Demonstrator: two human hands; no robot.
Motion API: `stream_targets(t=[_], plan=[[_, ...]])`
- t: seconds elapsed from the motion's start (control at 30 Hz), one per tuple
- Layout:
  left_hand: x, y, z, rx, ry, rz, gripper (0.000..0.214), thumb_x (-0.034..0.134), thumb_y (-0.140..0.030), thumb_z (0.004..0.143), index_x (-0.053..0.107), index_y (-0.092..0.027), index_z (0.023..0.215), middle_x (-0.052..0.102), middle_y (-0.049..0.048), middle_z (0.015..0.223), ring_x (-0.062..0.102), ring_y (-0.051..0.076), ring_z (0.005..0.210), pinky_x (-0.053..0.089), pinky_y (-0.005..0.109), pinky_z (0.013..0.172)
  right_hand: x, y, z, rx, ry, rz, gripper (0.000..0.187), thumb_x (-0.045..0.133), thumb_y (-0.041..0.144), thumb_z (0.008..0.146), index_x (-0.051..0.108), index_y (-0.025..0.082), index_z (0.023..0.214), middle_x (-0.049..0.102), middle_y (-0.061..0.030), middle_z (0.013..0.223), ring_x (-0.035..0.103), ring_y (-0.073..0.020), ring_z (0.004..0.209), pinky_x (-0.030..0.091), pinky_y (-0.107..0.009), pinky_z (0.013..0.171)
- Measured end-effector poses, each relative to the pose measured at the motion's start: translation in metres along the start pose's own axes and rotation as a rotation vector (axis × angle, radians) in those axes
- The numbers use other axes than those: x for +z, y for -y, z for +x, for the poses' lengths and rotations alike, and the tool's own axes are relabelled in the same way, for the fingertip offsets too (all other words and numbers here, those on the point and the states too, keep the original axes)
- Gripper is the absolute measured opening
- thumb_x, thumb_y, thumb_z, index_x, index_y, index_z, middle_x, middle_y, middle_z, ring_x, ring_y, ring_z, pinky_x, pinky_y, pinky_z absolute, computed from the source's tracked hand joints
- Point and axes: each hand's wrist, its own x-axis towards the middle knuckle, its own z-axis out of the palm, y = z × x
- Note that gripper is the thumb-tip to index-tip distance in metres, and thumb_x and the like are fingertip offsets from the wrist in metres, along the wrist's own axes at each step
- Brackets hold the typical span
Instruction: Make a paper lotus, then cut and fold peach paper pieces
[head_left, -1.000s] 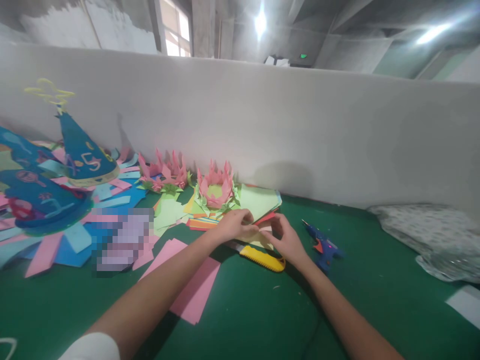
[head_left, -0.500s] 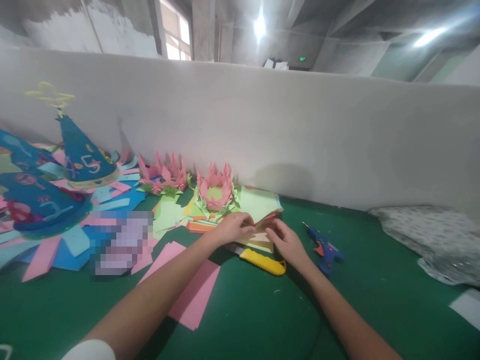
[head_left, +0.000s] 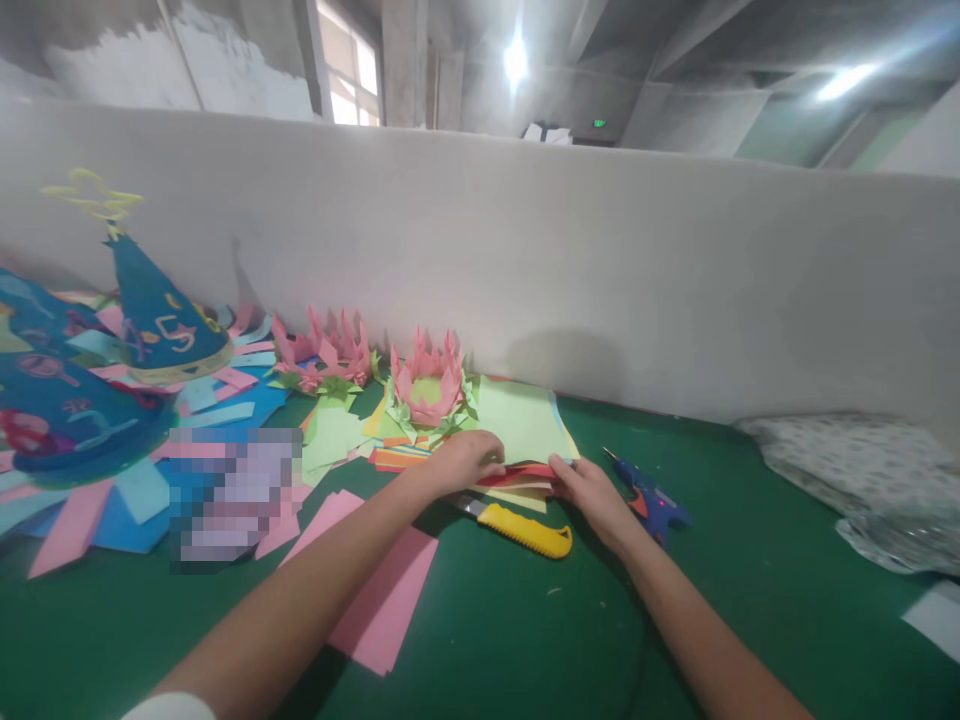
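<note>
A stack of coloured paper (head_left: 517, 420), pale green on top, lies behind my hands with red and cream sheets showing at its near edge. My left hand (head_left: 466, 462) is closed, its fingers curled on the near left edge of the sheets. With thumb and fingers my right hand (head_left: 591, 492) pinches the near right corner. Just in front of the stack lies a yellow-handled utility knife (head_left: 525, 528), its blade partly under my left wrist. A pink paper lotus crown (head_left: 427, 385) with green leaves stands at the stack's left.
Pink paper sheets (head_left: 394, 595) lie under my left forearm. A blue glue gun (head_left: 656, 505) rests to the right. Farther left are another lotus crown (head_left: 322, 355), blue cone hats (head_left: 169, 325) and paper strips. A plastic bag (head_left: 847, 460) sits at far right, before a white partition (head_left: 637, 250).
The lifted upper sheets have come down flat, and the pale green sheet now covers the stack. My right hand has shifted slightly right to the corner; my left hand has barely moved.
</note>
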Motion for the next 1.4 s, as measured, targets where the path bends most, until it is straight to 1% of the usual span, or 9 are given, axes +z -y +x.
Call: stream_targets(t=[0.17,0.33,0.53,0.7,0.9,0.97,1.13,1.27,1.4], plan=[[-0.006,-0.010,-0.001,-0.053,-0.010,-0.022,0.025,0.056,-0.041,0.085,0.062,-0.019,0.094,0.065,0.0039,0.093,0.059,0.018,0.085,0.044,0.026,0.073,0.003,0.001,-0.002,-0.069,0.017,0.046,0.027,0.069,0.043,0.072,0.060,0.019,0.080,0.072,-0.0048,0.084,0.068,-0.0227,0.080,0.056,-0.035,0.078],[0.002,-0.016,0.011,-0.129,-0.136,-0.113,0.048,0.061,-0.052,0.078,0.056,-0.017,0.110,0.064,0.0087,0.107,0.059,0.022,0.095,0.045,0.031,0.082,0.008,-0.002,-0.001,-0.104,0.047,0.173,0.037,0.057,0.057,0.077,0.061,0.021,0.083,0.072,-0.0078,0.086,0.068,-0.0262,0.084,0.055,-0.040,0.078],[0.006,-0.013,0.025,-0.158,-0.105,-0.269,0.024,0.056,-0.037,0.083,0.063,-0.017,0.095,0.067,0.0037,0.092,0.061,0.015,0.082,0.046,0.024,0.074,0.009,-0.006,0.004,-0.067,0.102,0.134,0.054,0.042,0.066,0.082,0.063,0.018,0.094,0.072,-0.0136,0.090,0.068,-0.0272,0.089,0.054,-0.041,0.079],[0.007,-0.010,0.029,-0.213,-0.138,-0.234,0.013,0.057,-0.024,0.080,0.062,-0.016,0.071,0.064,0.0008,0.070,0.058,0.014,0.069,0.043,0.023,0.065,0.011,-0.002,0.001,-0.046,0.134,0.173,0.048,0.048,0.062,0.081,0.064,0.019,0.093,0.072,-0.0125,0.094,0.066,-0.0275,0.097,0.054,-0.041,0.082],[0.005,-0.006,0.027,-0.312,-0.302,-0.224,0.017,0.046,-0.017,0.085,0.054,-0.017,0.101,0.061,0.0003,0.076,0.057,0.014,0.071,0.044,0.025,0.069,0.011,0.000,0.000,-0.021,0.098,0.193,0.026,0.058,0.042,0.076,0.063,0.018,0.083,0.073,-0.0104,0.089,0.068,-0.0280,0.090,0.054,-0.042,0.082],[0.003,-0.008,0.025,-0.288,-0.325,-0.208,0.025,0.045,-0.013,0.084,0.051,-0.020,0.107,0.061,-0.0002,0.081,0.058,0.014,0.073,0.045,0.025,0.071,0.010,-0.001,0.000,-0.016,0.072,0.171,0.021,0.059,0.039,0.075,0.062,0.018,0.078,0.073,-0.0098,0.086,0.068,-0.0284,0.088,0.054,-0.042,0.081],[-0.001,-0.020,0.021,-0.063,-0.214,-0.127,0.017,0.046,-0.016,0.086,0.062,-0.019,0.090,0.061,0.0046,0.092,0.058,0.016,0.090,0.044,0.027,0.085,0.010,-0.001,0.000,-0.018,0.031,0.106,0.023,0.060,0.041,0.075,0.062,0.018,0.074,0.073,-0.0093,0.083,0.069,-0.0294,0.084,0.055,-0.043,0.080],[0.000,-0.025,0.020,-0.043,-0.145,-0.098,0.024,0.063,-0.036,0.079,0.063,-0.018,0.095,0.060,0.0056,0.097,0.058,0.018,0.089,0.045,0.028,0.081,0.013,-0.001,0.001,-0.015,-0.004,0.064,0.030,0.061,0.048,0.075,0.064,0.018,0.076,0.073,-0.0101,0.080,0.070,-0.0296,0.078,0.056,-0.044,0.076],[0.005,-0.022,0.024,-0.033,-0.117,-0.095,0.011,0.061,-0.027,0.080,0.064,-0.018,0.084,0.061,0.0038,0.087,0.058,0.016,0.084,0.044,0.025,0.077,0.015,0.000,0.000,-0.048,0.017,0.054,0.038,0.060,0.056,0.074,0.064,0.018,0.073,0.073,-0.0103,0.080,0.069,-0.0295,0.079,0.056,-0.044,0.077]])
